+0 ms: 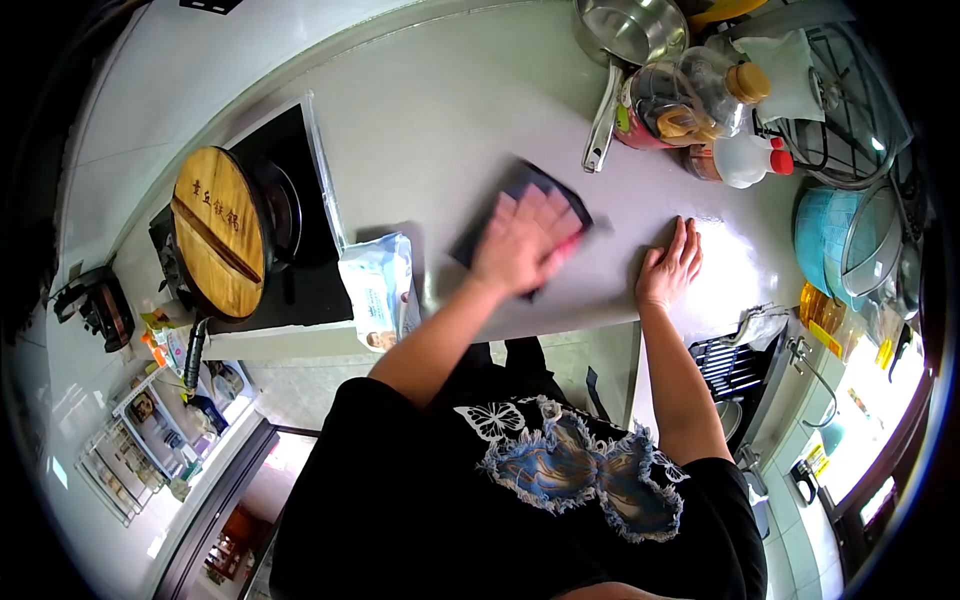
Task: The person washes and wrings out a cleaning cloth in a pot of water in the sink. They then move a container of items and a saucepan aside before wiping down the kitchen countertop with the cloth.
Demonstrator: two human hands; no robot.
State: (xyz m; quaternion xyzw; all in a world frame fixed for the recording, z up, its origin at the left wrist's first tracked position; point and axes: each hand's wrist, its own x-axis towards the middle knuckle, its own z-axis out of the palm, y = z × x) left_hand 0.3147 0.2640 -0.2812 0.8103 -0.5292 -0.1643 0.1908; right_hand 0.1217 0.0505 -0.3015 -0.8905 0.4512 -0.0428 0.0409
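Observation:
My left hand [525, 240] is on a dark cloth [515, 180], pressing it against the grey countertop [450, 120]. Both hand and cloth are smeared by motion, and the fingers lie over the cloth with its corners sticking out around them. A small pink-red patch shows by the thumb, too blurred to name. To the right, my right hand [672, 265] rests palm down on the counter with its fingers stretched out, holding nothing. A pale blue and white soft pack [380, 285] stands at the counter's front edge, left of my left hand.
At left, a pan with a wooden lid [218, 232] sits on a black cooktop [310, 265]. A steel saucepan [630, 35], a large clear bottle [690, 95] and a red-capped jug [745, 160] stand at the back right. A sink [735, 370] lies right of my right arm.

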